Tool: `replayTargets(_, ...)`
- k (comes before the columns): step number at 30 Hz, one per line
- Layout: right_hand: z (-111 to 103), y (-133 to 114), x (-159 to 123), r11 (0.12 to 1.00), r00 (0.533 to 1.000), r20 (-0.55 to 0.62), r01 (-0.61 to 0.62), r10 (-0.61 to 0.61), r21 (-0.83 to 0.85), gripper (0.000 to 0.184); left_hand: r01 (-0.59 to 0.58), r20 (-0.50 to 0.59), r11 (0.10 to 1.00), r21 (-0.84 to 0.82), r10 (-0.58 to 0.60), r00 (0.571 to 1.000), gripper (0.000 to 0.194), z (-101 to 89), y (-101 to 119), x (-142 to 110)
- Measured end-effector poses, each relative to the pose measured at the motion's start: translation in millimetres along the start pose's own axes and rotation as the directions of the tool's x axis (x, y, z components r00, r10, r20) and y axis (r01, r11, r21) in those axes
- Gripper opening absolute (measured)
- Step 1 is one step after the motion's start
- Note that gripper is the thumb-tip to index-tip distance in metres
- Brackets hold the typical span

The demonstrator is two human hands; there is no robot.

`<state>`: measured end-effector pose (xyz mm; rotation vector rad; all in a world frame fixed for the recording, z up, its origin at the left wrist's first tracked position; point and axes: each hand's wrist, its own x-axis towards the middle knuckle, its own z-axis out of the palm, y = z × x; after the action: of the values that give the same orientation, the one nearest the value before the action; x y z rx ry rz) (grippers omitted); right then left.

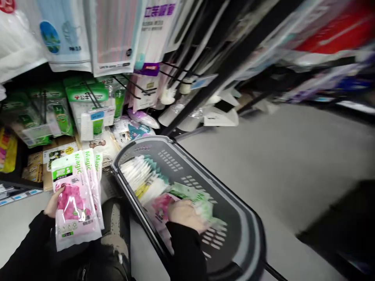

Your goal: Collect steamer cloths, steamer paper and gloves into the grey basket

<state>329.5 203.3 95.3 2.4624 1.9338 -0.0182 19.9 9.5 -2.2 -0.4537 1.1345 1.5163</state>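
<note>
My left hand [54, 203] is closed on the left edge of a small stack of glove packets [77, 230]. The front packet shows pink gloves, green lettering reading "Magic" and a clear window. These packets are held above my knee, left of a grey shopping basket [231, 195]. My right hand [187, 215] is down inside the basket, touching a pink-and-green packet [159, 207] and a green-and-white packet [195, 195]. Its fingers are blurred and partly hidden among the packets, so its grip is unclear. White packs [136, 173] stand in the basket's far end.
Hanging packs of straws [115, 35] and masks [63, 35] line the shelf above. Green packs [88, 97] hang on hooks below them, with price tags [98, 115]. A dark shelf post [202, 93] rises behind the basket. Grey floor [281, 156] stretches to the right.
</note>
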Motion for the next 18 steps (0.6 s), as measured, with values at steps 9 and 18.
replayTargets(9,0,-149,-124,0.598,0.528,0.309,0.563,-0.791,0.570,0.037,-0.104,0.085,0.994,-0.012,0.105,0.991,0.008,-7.0,-9,-6)
replayTargets(18,26,-135,-105,0.269,0.505,0.229,0.006,-0.832,0.963,0.031,-0.241,0.123,0.967,0.076,0.231,0.965,0.044,-10.8,-13,-7)
